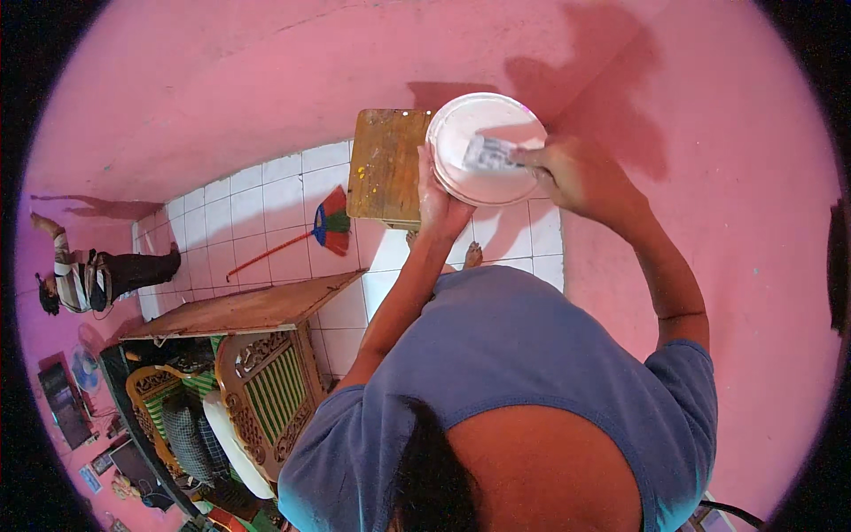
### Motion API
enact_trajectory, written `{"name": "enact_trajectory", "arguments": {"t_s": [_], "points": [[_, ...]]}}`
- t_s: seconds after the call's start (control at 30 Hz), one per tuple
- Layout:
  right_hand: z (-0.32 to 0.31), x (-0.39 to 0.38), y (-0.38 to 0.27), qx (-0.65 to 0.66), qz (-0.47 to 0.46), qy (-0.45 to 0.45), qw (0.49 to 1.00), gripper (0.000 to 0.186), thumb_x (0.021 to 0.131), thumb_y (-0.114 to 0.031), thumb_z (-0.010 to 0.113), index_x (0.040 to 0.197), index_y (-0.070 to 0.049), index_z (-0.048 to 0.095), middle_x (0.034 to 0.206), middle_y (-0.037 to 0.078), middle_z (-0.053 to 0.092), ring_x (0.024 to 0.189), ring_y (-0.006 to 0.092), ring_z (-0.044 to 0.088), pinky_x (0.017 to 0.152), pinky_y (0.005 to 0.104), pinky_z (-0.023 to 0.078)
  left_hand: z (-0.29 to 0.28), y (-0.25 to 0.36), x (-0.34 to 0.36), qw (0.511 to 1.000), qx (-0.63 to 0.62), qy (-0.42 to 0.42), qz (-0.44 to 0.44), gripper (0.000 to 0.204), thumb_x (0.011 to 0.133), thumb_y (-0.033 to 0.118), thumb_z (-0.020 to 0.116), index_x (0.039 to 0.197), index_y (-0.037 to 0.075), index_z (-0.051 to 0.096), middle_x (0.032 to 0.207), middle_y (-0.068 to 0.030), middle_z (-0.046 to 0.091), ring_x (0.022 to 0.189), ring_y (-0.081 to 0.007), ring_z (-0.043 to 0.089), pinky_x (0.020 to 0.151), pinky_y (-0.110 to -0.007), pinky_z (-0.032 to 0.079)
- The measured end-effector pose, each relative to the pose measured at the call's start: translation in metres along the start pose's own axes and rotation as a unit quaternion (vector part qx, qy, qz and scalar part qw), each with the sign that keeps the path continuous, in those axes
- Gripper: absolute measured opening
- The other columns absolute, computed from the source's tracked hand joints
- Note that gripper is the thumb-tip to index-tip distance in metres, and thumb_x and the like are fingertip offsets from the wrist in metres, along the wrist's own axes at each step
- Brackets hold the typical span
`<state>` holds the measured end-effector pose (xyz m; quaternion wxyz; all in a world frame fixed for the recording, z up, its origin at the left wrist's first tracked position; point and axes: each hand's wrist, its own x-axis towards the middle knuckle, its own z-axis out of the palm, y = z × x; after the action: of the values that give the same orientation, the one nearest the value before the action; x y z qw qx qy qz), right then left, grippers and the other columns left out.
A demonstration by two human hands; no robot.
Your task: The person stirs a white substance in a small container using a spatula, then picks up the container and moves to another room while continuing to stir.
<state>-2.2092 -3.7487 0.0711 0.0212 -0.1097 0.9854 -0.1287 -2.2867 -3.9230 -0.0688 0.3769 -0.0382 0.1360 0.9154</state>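
My left hand point(439, 202) grips the side of a round white tub point(456, 184), with pale smears on the skin. Inside its rim shows a smooth whitish surface; whether that is a lid or contents I cannot tell. Over the tub, my right hand point(572, 173) pinches a flat, light-grey piece with dark marks point(489, 153), blurred by motion and shaped like a scraper. Its far end lies above the tub's middle; I cannot tell if it touches the surface. Just left of the tub stands a wooden stool point(390, 164) spotted with yellow and white.
Pink walls point(284, 80) rise ahead and to the right. A broom point(330, 223) lies on the white tiled floor point(257, 208). Nearer on the left are a wooden panel point(239, 306) and a carved chair with green stripes point(275, 390). Another person point(106, 279) stands at far left.
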Motion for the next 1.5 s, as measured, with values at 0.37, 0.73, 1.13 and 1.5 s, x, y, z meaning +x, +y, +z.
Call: {"name": "enact_trajectory", "arguments": {"t_s": [0.37, 0.73, 1.13, 1.5], "points": [[0.016, 0.0, -0.005, 0.01, 0.014, 0.009, 1.0, 0.03, 0.087, -0.01, 0.057, 0.114, -0.015, 0.068, 0.089, 0.016, 0.066, 0.076, 0.0328, 0.063, 0.067, 0.0429, 0.049, -0.013, 0.002, 0.011, 1.0, -0.009, 0.005, -0.001, 0.061, 0.098, 0.057, 0.037, 0.14, 0.013, 0.042, 0.14, -0.0116, 0.047, 0.127, -0.0285, 0.047, 0.108, -0.047, 0.037], [-0.011, -0.019, 0.005, -0.006, 0.016, 0.028, 0.999, 0.032, 0.082, -0.008, 0.063, 0.111, -0.017, 0.071, 0.081, 0.012, 0.063, 0.071, 0.0301, 0.062, 0.063, 0.0409, 0.048, 0.003, 0.008, -0.001, 0.997, 0.033, 0.046, 0.057, 0.061, 0.097, 0.057, 0.035, 0.141, 0.015, 0.041, 0.144, -0.0118, 0.043, 0.131, -0.0303, 0.043, 0.11, -0.051, 0.034], [0.001, -0.035, 0.003, -0.009, 0.043, 0.019, 0.999, 0.032, 0.085, -0.01, 0.063, 0.114, -0.019, 0.07, 0.078, 0.01, 0.058, 0.066, 0.0262, 0.059, 0.058, 0.0387, 0.045, -0.004, 0.019, 0.002, 0.997, -0.027, 0.015, 0.073, 0.059, 0.1, 0.05, 0.036, 0.142, 0.009, 0.039, 0.145, -0.0147, 0.041, 0.134, -0.0323, 0.039, 0.112, -0.054, 0.028], [-0.046, -0.042, 0.037, -0.023, 0.075, 0.099, 0.992, 0.025, 0.085, -0.012, 0.063, 0.108, -0.017, 0.072, 0.077, 0.007, 0.063, 0.067, 0.0274, 0.059, 0.06, 0.0377, 0.046, 0.014, 0.009, -0.002, 0.994, 0.033, 0.064, 0.086, 0.058, 0.1, 0.052, 0.034, 0.142, 0.012, 0.04, 0.145, -0.0129, 0.042, 0.132, -0.0311, 0.042, 0.11, -0.052, 0.033]]}}
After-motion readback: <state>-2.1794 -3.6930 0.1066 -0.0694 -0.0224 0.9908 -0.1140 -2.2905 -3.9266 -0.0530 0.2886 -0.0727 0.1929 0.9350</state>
